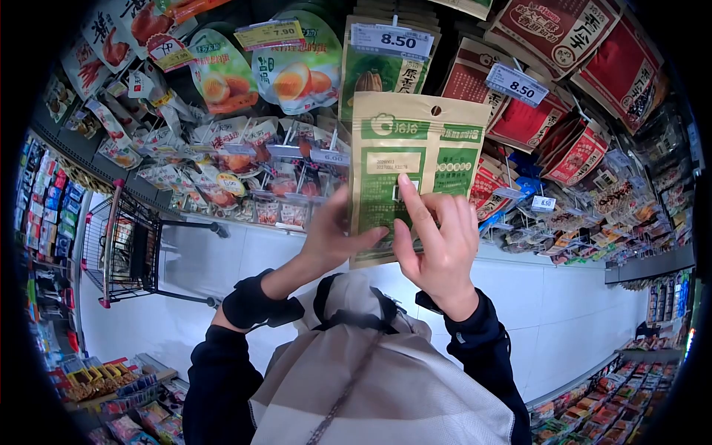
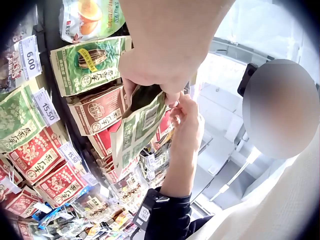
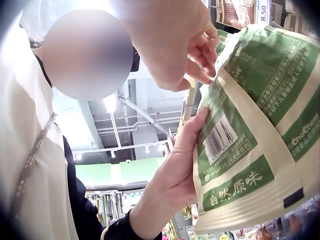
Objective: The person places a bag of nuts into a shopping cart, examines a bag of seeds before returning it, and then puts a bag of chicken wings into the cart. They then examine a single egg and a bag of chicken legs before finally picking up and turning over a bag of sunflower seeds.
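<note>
A tan and green bag of sunflower seeds (image 1: 378, 200) is held up in front of the shelf, its printed back toward the head view. My left hand (image 1: 331, 233) grips it by the left edge, thumb across the front. My right hand (image 1: 445, 241) has its index finger stretched out, the tip at the white printed date box; its other fingers are bent loosely. In the right wrist view the barcode (image 3: 221, 140) shows above the left thumb's side of the bag. The left wrist view shows the bag (image 2: 140, 137) from its edge, both hands beside it.
Matching green bags (image 2: 90, 67) and red bags (image 1: 619, 67) hang on hooks with price tags (image 1: 391, 41). Packaged snacks (image 1: 252, 148) fill the rack at left. A shopping cart (image 1: 122, 245) stands on the pale floor (image 1: 526, 297), with more shelves behind.
</note>
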Demonstrator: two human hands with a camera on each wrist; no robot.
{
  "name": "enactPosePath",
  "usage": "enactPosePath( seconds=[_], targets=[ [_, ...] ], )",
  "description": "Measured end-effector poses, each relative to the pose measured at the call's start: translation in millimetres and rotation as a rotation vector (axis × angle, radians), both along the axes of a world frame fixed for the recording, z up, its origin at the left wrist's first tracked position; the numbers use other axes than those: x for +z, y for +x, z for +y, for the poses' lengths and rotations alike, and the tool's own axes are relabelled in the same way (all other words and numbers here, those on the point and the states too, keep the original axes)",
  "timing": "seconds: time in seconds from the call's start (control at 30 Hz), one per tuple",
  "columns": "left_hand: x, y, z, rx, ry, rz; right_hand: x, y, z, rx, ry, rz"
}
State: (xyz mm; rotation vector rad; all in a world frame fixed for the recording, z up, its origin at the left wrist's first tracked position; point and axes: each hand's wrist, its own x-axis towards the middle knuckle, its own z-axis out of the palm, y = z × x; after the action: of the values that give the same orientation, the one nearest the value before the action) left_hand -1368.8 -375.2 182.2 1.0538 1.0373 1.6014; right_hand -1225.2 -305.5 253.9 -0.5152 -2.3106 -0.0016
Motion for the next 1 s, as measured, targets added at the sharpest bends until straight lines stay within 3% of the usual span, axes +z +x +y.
enactPosePath(
  seconds=[0.47,0.7,0.8,0.87,0.93,1.0],
  targets=[
    [-6.1,2.0,1.8,0.051,-0.048,0.212,-15.5,6.2,1.2,-0.008,-0.007,-0.006],
    [-19.8,-1.3,8.2,0.036,-0.045,0.207,-27.2,9.4,6.8,0.042,-0.28,-0.059],
    [-18.5,0.7,4.7,0.058,-0.096,0.189,-32.4,25.1,20.6,-0.115,-0.216,0.191],
    [-14.7,2.3,-0.4,0.053,-0.118,0.115,-47.3,35.3,28.1,-0.039,-0.712,0.423],
    [-14.5,2.8,-4.0,0.039,-0.124,0.079,-65.8,44.8,34.5,0.214,-1.19,0.582],
    [-14.4,8.4,-4.9,0.044,-0.104,-0.013,-73.3,58.8,34.3,0.273,-1.314,0.42]
  ],
)
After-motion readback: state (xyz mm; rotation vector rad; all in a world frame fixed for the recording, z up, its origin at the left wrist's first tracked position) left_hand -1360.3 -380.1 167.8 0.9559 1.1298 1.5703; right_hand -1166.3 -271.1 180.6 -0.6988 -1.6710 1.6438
